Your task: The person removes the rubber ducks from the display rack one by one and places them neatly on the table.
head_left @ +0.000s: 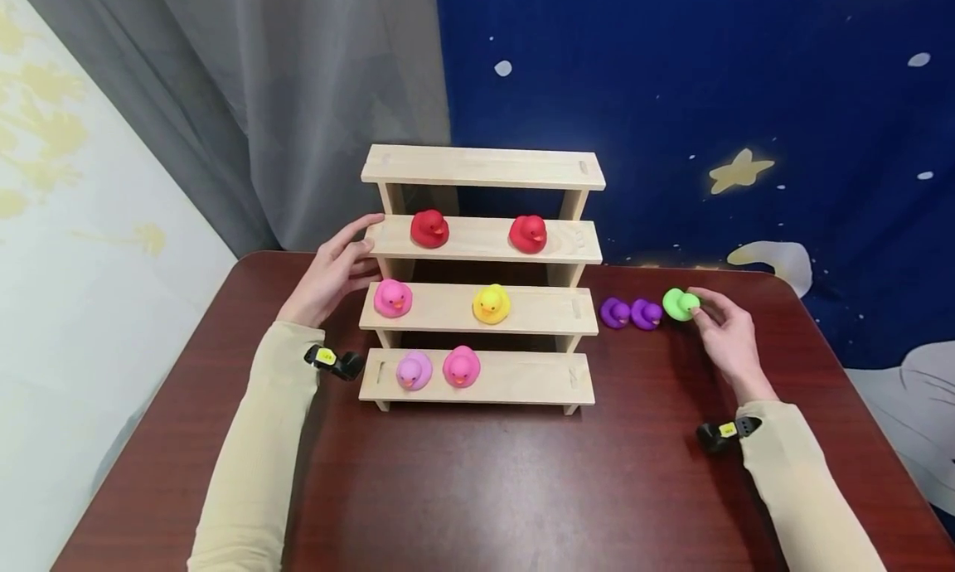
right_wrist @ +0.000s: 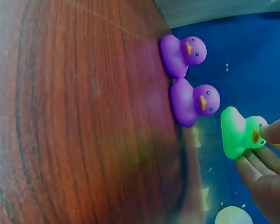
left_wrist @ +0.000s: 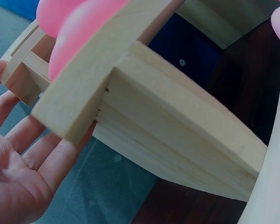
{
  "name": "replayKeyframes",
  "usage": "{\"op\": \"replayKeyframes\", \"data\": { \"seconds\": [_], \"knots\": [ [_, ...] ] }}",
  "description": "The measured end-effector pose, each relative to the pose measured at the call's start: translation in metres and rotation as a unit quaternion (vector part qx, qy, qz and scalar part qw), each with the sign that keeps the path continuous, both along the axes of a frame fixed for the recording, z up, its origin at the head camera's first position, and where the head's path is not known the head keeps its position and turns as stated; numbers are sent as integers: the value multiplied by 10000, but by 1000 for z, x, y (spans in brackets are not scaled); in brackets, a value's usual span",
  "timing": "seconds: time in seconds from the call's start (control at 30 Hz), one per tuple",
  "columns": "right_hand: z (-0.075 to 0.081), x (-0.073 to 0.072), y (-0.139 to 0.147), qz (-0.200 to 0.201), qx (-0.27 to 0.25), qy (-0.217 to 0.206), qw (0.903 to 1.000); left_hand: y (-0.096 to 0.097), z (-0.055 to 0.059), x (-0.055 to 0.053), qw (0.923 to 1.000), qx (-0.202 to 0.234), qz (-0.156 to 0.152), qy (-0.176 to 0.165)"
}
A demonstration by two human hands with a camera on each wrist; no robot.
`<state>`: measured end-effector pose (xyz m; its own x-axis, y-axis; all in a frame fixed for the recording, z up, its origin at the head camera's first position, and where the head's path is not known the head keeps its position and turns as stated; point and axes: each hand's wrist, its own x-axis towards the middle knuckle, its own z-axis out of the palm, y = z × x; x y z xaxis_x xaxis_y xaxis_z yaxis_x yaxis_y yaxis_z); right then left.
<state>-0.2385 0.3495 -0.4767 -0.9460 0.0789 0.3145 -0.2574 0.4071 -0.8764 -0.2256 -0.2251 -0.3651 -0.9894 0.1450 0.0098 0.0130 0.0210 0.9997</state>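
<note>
My left hand (head_left: pixel 332 269) holds the left end of a stepped wooden shelf (head_left: pixel 477 385) at its second tier from the top. In the left wrist view its fingers (left_wrist: pixel 60 158) reach along the plank ends. Over on the right, my right hand (head_left: pixel 727 340) pinches a light green rubber duck (head_left: pixel 679 305) at its head between thumb and fingers. The right wrist view shows the green duck raised beside two purple rubber ducks (right_wrist: pixel 196 103), which sit side by side on the table near the shelf's right side.
Two red ducks (head_left: pixel 528 235) sit on the second tier down. Below them are a pink duck (head_left: pixel 392 298) and a yellow duck (head_left: pixel 491 304). The lowest tier bears a lilac duck (head_left: pixel 414 370) and a pink one. Curtains hang behind the dark red table (head_left: pixel 477 489).
</note>
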Motion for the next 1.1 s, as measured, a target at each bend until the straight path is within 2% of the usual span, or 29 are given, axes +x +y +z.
{"op": "replayKeyframes", "data": {
  "seconds": [0.1,0.33,0.57,0.83,1.1],
  "knots": [
    [-8,-5,3,-52,6,-10,10000,0,0,0,10000,14,-4,-11],
    [14,10,-17,-136,-22,-457,9989,1,0,-2,10000,-75,40,-8],
    [3,8,-13,-208,-125,-565,9981,0,-1,-2,10000,-37,45,-17],
    [14,13,-19,-247,135,-871,9958,1,-1,-1,10000,25,34,-18],
    [15,13,-20,-189,293,-1016,9942,1,0,-1,9999,99,48,7]
  ]
}}
